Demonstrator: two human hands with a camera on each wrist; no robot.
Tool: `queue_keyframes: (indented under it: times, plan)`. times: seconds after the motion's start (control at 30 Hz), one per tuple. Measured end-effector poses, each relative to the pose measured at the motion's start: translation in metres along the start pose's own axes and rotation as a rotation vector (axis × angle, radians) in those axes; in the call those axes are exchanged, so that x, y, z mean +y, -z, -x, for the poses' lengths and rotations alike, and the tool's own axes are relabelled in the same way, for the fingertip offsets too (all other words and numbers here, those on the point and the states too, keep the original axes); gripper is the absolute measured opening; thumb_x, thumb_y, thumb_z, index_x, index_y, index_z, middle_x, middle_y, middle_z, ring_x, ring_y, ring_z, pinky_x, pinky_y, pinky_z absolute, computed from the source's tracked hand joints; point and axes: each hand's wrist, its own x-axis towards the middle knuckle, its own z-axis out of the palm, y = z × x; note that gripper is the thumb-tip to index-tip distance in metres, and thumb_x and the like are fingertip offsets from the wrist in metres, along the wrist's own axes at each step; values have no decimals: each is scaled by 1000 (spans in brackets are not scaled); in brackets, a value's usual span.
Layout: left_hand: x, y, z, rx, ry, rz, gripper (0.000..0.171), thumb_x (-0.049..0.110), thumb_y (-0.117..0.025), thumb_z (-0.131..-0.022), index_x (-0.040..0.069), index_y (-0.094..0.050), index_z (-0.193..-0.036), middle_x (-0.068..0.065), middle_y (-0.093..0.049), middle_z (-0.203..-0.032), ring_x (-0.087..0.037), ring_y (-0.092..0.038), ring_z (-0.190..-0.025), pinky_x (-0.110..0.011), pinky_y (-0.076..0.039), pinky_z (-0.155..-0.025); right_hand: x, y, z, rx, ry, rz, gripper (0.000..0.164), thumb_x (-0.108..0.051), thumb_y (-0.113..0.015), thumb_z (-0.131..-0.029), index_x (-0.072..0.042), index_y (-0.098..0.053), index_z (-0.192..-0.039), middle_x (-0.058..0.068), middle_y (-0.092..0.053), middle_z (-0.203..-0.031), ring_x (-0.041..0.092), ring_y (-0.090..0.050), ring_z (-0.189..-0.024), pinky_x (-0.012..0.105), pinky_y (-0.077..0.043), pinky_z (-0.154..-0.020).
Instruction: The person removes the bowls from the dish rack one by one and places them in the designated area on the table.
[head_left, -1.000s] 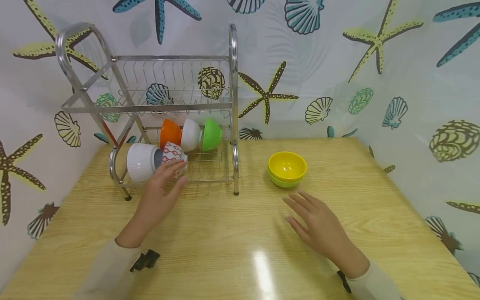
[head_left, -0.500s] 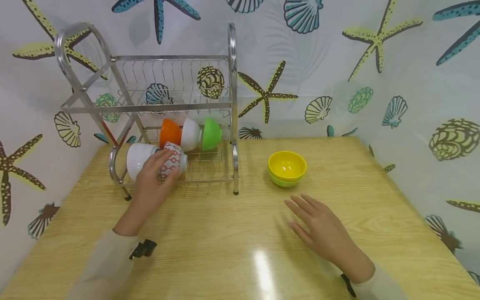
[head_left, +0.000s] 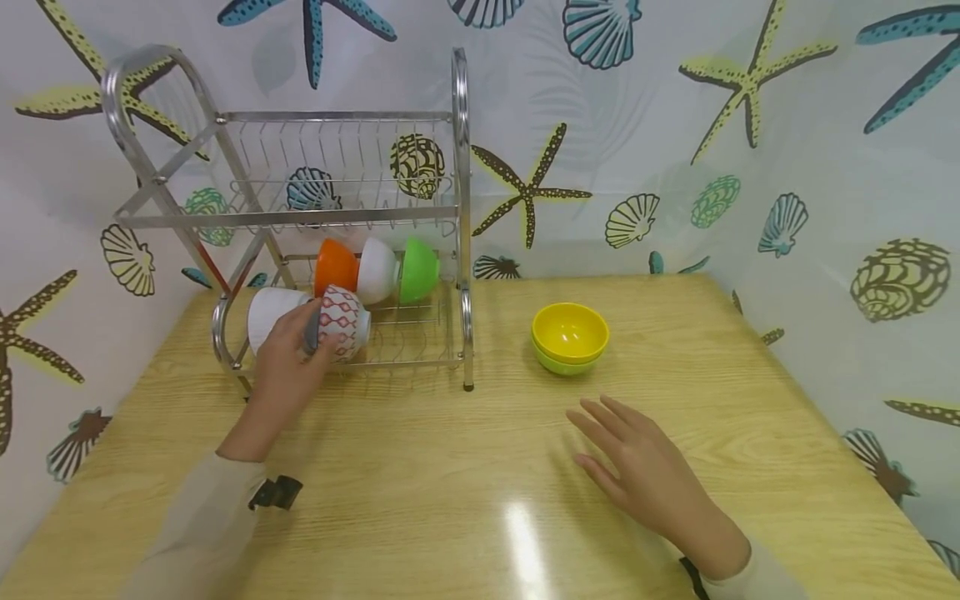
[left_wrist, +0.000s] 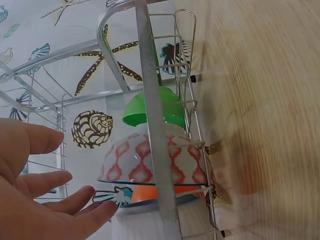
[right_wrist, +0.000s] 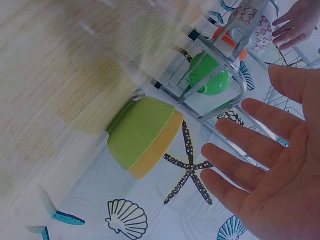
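Observation:
A white bowl with a red pattern (head_left: 343, 323) lies on its side in the lower tier of a metal dish rack (head_left: 300, 218). My left hand (head_left: 288, 358) is at its rim, fingers spread. In the left wrist view the left hand (left_wrist: 45, 200) shows a gap between its fingertips and the patterned bowl (left_wrist: 135, 160). A ribbed white bowl (head_left: 268, 315) sits left of it, partly behind the hand. My right hand (head_left: 645, 475) hovers over the table with relaxed fingers, holding nothing. Nearest to it, a yellow bowl (head_left: 570, 333) is stacked in a light-green bowl (head_left: 562, 365).
Behind the patterned bowl, an orange bowl (head_left: 335, 267), a white bowl (head_left: 377, 273) and a green bowl (head_left: 418, 271) stand on edge in the rack. Upper rack bars overhang them. A curtain with starfish and shells (head_left: 540, 100) borders the wooden table (head_left: 420, 483).
My left hand has drawn back leftward from over the patterned bowl to its rim side. The bowl stays in the rack. My right hand has drifted slightly down; the stacked bowls are unmoved.

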Motion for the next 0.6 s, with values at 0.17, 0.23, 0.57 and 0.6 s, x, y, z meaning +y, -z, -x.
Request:
queue_keyframes:
  times: [0.17, 0.23, 0.57, 0.6]
  plan:
    - [-6, 1, -1, -53, 69, 12, 59, 16, -58, -97, -4, -33, -146, -30, -37, -143, -46, -40, -129, -60, -40, -100, -1, -1, 1, 3, 2, -2, 50, -27, -70, -87, -10, -57, -132, 16, -57, -132, 41, -53, -120, 56, -46, -95]
    - [-9, 0, -2, -76, 107, 23, 60, 19, -56, -98, -3, -30, -147, -30, -36, -144, -45, -40, -129, -59, -40, -101, -1, -1, 1, 0, 1, -3, 51, -26, -70, -87, -11, -56, -133, 17, -57, -132, 41, -53, -120, 56, -46, -95]
    - [-21, -4, -9, -209, 251, 207, 62, 27, -49, -101, -4, -25, -149, -29, -36, -146, -40, -39, -133, -49, -39, -106, -3, -2, 3, -37, -19, -30, 54, -24, -71, -87, -12, -52, -137, 18, -54, -134, 42, -52, -120, 57, -47, -93]
    - [-22, -5, -9, -219, 257, 228, 62, 28, -49, -101, -4, -24, -149, -28, -36, -146, -40, -40, -133, -49, -39, -105, -3, -2, 3, -38, -21, -36, 55, -24, -71, -87, -12, -52, -137, 19, -54, -134, 43, -52, -121, 58, -47, -93]
